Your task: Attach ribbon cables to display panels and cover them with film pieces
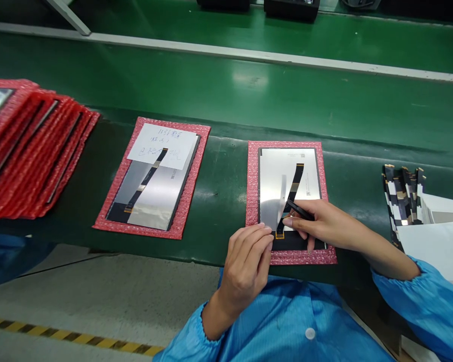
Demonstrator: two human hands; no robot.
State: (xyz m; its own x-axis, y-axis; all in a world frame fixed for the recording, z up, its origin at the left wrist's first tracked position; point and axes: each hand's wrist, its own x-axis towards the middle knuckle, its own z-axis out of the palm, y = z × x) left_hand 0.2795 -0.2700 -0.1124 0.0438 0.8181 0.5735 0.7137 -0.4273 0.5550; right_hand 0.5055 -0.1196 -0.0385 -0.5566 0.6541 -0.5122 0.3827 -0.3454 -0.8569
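A display panel with a silver back lies on a pink bubble-wrap sheet. Slanting across it is a black flex cable with a gold-coloured end near the panel's dark lower edge. My right hand grips a slim black pen-like tool, its tip over the cable's middle. At the panel's lower left corner, beside the cable's lower end, my left hand has its fingers bent and together. Its thumb and whatever lies under the fingertips are hidden.
Left of me, another panel on pink bubble wrap bears a handwritten paper and a flex cable. Red bubble-wrap sleeves are stacked at far left. Several flex cables lie by white sheets at right.
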